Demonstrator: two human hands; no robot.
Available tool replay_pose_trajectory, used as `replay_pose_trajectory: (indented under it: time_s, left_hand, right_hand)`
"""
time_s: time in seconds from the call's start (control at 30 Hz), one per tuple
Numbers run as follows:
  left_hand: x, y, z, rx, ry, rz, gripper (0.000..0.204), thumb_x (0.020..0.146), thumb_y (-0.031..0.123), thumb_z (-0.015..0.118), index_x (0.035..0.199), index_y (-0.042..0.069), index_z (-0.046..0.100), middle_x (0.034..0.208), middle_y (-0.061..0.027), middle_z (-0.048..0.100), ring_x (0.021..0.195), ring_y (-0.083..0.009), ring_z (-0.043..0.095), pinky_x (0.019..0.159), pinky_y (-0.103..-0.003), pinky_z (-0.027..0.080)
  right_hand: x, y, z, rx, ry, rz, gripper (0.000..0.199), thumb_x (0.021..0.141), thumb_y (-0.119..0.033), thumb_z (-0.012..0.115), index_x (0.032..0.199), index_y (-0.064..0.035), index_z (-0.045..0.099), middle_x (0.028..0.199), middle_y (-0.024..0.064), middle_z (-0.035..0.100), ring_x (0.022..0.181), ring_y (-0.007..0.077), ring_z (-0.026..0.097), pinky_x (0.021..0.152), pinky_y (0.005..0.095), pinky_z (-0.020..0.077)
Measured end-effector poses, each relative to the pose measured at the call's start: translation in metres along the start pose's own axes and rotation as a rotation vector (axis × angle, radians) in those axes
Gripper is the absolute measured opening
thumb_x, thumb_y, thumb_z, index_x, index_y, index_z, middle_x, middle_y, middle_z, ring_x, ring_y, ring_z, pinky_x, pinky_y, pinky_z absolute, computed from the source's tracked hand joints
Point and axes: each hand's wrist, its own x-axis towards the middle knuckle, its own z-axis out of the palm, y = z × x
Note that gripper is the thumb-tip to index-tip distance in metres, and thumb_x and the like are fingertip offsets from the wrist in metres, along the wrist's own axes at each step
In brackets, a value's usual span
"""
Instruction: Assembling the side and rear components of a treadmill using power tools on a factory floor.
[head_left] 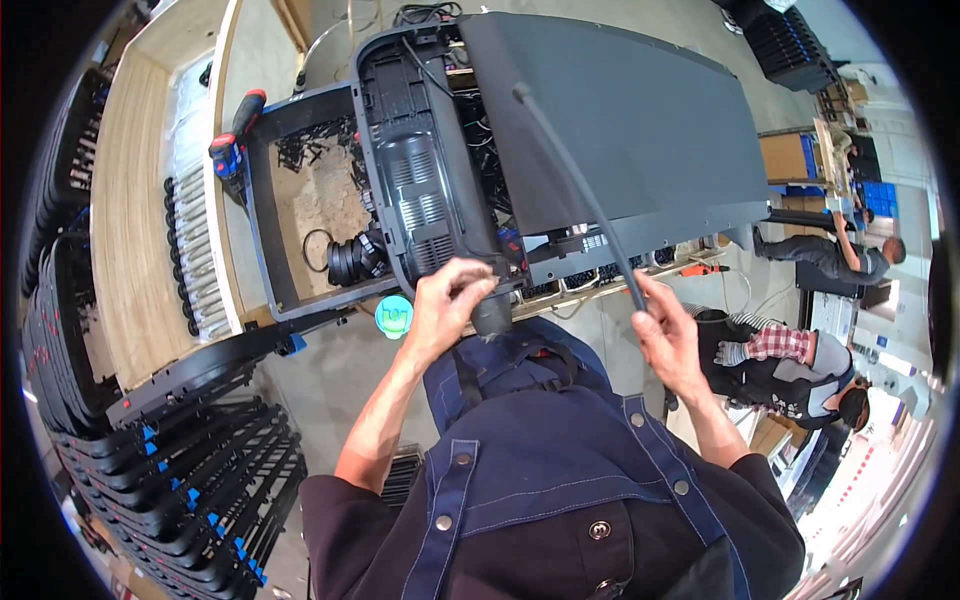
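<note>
My right hand [668, 335] is closed around the lower end of a long black rod [580, 180]. The rod slants up and left across a wide dark grey panel [620, 110], its thicker tip over the panel. My left hand [447, 310] is curled, thumb and fingers drawn together; anything between them is too small to make out. Just right of that hand is a dark cylindrical end piece [491, 312], close to the fingers; I cannot tell whether they touch. Above it lies a long black machine housing [408, 180] with vented plates, parts and wiring showing beside the panel.
A black-framed tray [262, 200] holds loose screws and black rings [350, 262]. A cordless screwdriver [232, 145] rests on its left edge. Farther left is a wooden bin [130, 200] with metal rods [198, 255]. Black frames [200, 490] are stacked lower left. Two people [840, 262] are at right.
</note>
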Motion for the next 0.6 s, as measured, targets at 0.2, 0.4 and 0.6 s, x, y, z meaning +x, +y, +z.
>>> replay_pose_trajectory:
  time_s: [0.2, 0.4, 0.6]
  left_hand:
    - [-0.014, -0.005, 0.010, 0.278, 0.084, 0.296, 0.015, 0.086, -0.001, 0.072, 0.101, 0.000, 0.070, 0.095, -0.0122, 0.074, 0.085, -0.0235, 0.072, 0.075, -0.031, 0.056]
    - [-0.020, -0.024, 0.018, 0.514, 0.133, 0.529, 0.027, 0.076, -0.008, 0.075, 0.100, 0.002, 0.071, 0.100, -0.0124, 0.074, 0.092, -0.0285, 0.073, 0.080, -0.035, 0.058]
    - [-0.020, -0.024, 0.027, 0.569, 0.184, 0.544, 0.022, 0.079, -0.010, 0.073, 0.099, 0.000, 0.069, 0.097, -0.0139, 0.075, 0.092, -0.0272, 0.073, 0.080, -0.033, 0.058]
  right_hand:
    - [-0.035, 0.025, 0.019, 0.100, 0.040, 0.101, 0.051, 0.097, -0.009, 0.067, 0.145, -0.0039, 0.052, 0.097, -0.0028, 0.049, 0.071, 0.0044, 0.036, 0.060, 0.0218, 0.0356]
    - [-0.051, 0.041, 0.023, 0.202, 0.048, 0.087, 0.049, 0.098, -0.005, 0.065, 0.145, -0.0026, 0.051, 0.099, 0.0000, 0.054, 0.073, 0.0044, 0.039, 0.061, 0.0217, 0.0373]
    - [-0.068, 0.058, 0.015, 0.019, -0.082, 0.113, 0.050, 0.095, -0.014, 0.070, 0.142, -0.0048, 0.055, 0.083, 0.0044, 0.050, 0.068, 0.0087, 0.040, 0.061, 0.0248, 0.0390]
